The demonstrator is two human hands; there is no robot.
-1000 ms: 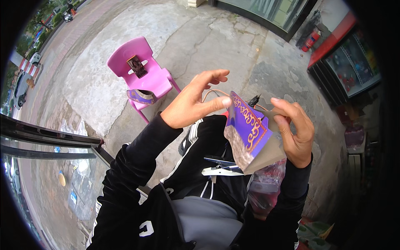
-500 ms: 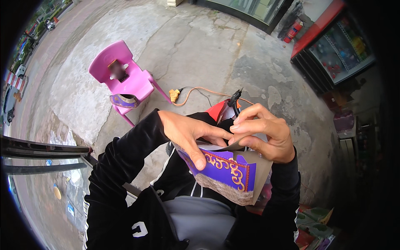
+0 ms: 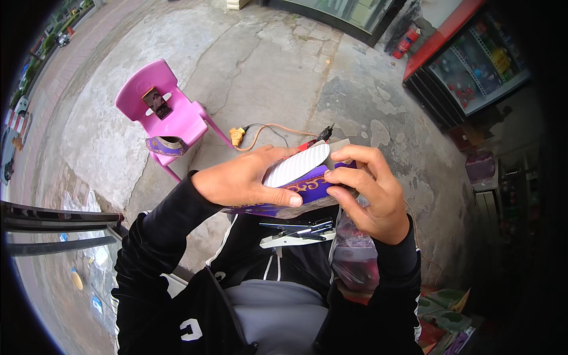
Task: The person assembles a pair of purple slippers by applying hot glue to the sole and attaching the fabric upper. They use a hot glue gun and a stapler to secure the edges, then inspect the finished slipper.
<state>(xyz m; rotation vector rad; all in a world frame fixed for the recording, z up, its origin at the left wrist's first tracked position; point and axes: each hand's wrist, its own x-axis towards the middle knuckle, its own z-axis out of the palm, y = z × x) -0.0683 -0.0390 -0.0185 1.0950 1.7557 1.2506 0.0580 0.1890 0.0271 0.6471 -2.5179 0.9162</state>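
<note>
A purple printed card piece [image 3: 313, 186] with gold scrollwork and a fur-patterned edge is held over my lap. Along its top side lies a white oval piece [image 3: 299, 166] with thin lines, shaped like a shoe sole. My left hand [image 3: 248, 180] grips both from the left, thumb across the purple face and the fingers behind. At the right end, the thumb and fingers of my right hand [image 3: 373, 192] pinch the card's edge. Below, on my dark-clothed lap, rests what looks like a white and black stapler [image 3: 299, 234].
Ahead to the left stands a pink plastic chair [image 3: 171, 115] bearing a dark phone-like object [image 3: 157, 104] and a curved purple card piece [image 3: 165, 145]. An orange cord with a yellow plug [image 3: 236, 136] crosses the concrete. A clear plastic bag [image 3: 355, 260] sits beside my right thigh.
The card piece has tipped and risen away from me, bringing the white lined oval into sight. The stapler on my lap is now uncovered. Both hands keep their hold.
</note>
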